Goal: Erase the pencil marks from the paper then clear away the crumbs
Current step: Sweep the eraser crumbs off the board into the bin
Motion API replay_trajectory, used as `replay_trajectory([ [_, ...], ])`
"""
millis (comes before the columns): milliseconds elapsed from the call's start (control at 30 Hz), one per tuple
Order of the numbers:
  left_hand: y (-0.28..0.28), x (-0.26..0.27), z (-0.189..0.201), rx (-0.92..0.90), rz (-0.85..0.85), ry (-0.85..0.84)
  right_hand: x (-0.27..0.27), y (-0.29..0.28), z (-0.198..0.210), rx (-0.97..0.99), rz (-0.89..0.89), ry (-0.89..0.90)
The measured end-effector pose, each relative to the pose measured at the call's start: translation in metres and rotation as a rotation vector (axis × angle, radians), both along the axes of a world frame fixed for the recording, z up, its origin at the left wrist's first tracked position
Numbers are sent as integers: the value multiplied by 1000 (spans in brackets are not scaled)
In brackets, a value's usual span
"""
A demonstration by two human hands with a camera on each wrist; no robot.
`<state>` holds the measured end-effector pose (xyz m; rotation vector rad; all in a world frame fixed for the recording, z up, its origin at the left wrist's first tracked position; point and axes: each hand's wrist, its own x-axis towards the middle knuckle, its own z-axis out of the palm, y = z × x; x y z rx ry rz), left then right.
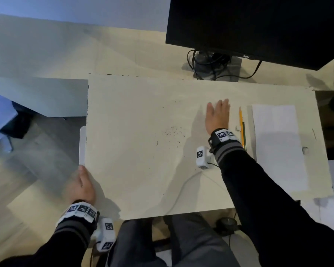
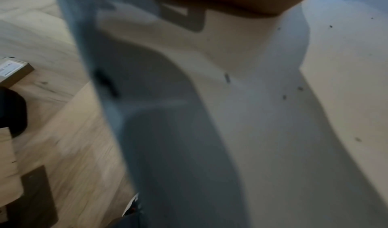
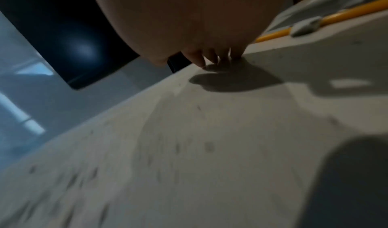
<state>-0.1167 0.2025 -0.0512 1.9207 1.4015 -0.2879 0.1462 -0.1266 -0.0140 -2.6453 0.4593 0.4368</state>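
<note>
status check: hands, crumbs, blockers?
Right hand flat, open, on the board beside the pencil. Left hand at the board's left edge, grip unclear. Crumbs still scattered mid-board. Nothing blocking.

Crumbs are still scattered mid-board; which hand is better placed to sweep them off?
Right. The right hand lies flat and open on the board just beside the crumbs; the left hand sits at the board's left edge, probably steadying it.
</note>
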Motion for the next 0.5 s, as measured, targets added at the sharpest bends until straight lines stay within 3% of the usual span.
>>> replay_trajectory([
  [67, -1, -1, 2, -5, -25, 14, -24, 24, -6, -38, 159, 52],
  [133, -2, 1, 2, 4, -19, 6, -51, 48, -5, 102, 446, 26],
  [200, -3, -1, 2, 7, -24, -10, -60, 42, 3, 275, 543, -21],
  [267, -4, 1, 4, 35, -8, -37, -44, 16, 4, 251, 310, -109],
  [333, -5, 0, 6, 45, -1, -58, -28, -6, 1, 127, -17, -60],
  [367, -5, 1, 7, 56, 8, -60, -26, -4, -2, 61, -44, -15],
  [433, -6, 1, 9, 71, 5, -54, -39, 28, -7, 3, 197, 21],
  [500, -7, 0, 13, 72, -6, -36, -58, 61, -6, 111, 554, 43],
])
